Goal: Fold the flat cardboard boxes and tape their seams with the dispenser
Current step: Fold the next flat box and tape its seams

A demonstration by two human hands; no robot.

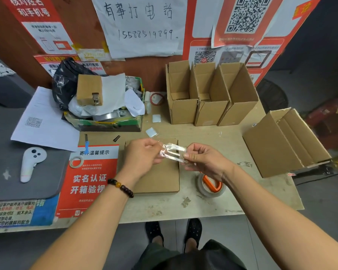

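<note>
Both hands pinch 1 crumpled strip of clear tape [172, 152] between them — left hand [142, 154] at one end, right hand [202, 159] at the other — above a flat cardboard box [156, 178]. The tape dispenser [211, 185] lies on the table [242, 195] under the right wrist; 3 folded boxes [211, 98] stand behind.

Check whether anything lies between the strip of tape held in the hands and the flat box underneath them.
Nothing visible does. Both hands, left and right, pinch the crumpled clear tape strip directly above the flat cardboard box, whose top is bare. The tape dispenser sits off to its right.
</note>
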